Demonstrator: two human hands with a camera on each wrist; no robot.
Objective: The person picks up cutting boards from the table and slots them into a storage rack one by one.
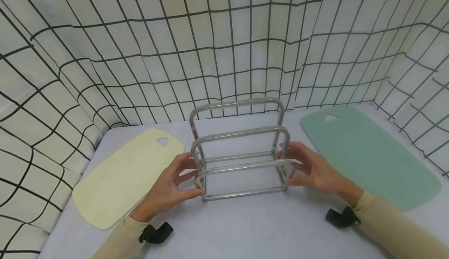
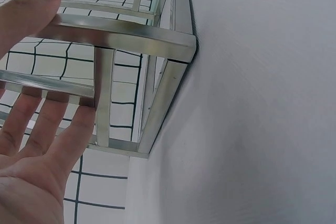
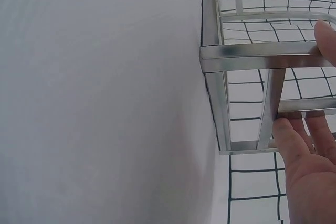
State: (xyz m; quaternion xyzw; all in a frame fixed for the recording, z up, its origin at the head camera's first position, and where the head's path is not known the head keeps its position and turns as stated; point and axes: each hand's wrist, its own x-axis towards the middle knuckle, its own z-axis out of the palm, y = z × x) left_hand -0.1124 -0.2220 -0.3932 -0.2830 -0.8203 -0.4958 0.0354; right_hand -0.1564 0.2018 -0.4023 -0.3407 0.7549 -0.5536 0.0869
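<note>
A silver metal rack [image 1: 242,168] with three upright loops, the rear one tallest, stands on the white table between both hands. At its left end my left hand [image 1: 172,181] grips the frame, thumb on the front loop and fingers on the middle upright. My right hand [image 1: 312,169] holds the opposite end in a similar way. The left wrist view shows the thumb and fingertips of the left hand [image 2: 42,140] on the rack's bars [image 2: 126,38]. In the right wrist view, fingers of the right hand [image 3: 307,156] curl behind a bar of the rack [image 3: 262,56].
A pale yellow cutting board [image 1: 122,181] lies flat at the left. To the right lies a light green cutting board [image 1: 372,153]. White cloth with a black grid pattern [image 1: 238,56] walls the back and sides of the table [image 1: 245,227].
</note>
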